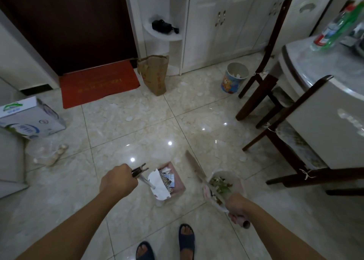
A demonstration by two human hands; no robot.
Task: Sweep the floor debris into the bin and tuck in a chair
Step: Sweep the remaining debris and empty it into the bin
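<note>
My left hand (118, 181) is closed around the metal handle of a pink dustpan (178, 186), which rests on the tiled floor and holds white paper and small scraps. My right hand (237, 208) grips the end of a broom handle. The broom (194, 166) slants up-left from that hand, its blurred head just right of the dustpan. A small bin with a white liner (239, 183) and green scraps in it sits under the broom handle. White bits of debris (129, 118) lie scattered on the floor. A dark wooden chair (307, 147) stands pulled out from the table (319, 66).
A second chair (266, 62) stands farther back by the table. A cartoon-printed bin (229, 84), a brown paper bag (155, 76) and a red doormat (98, 84) lie ahead. A cardboard box (29, 117) and a clear plastic bag (49, 153) are at left. My sandalled feet (186, 238) are below.
</note>
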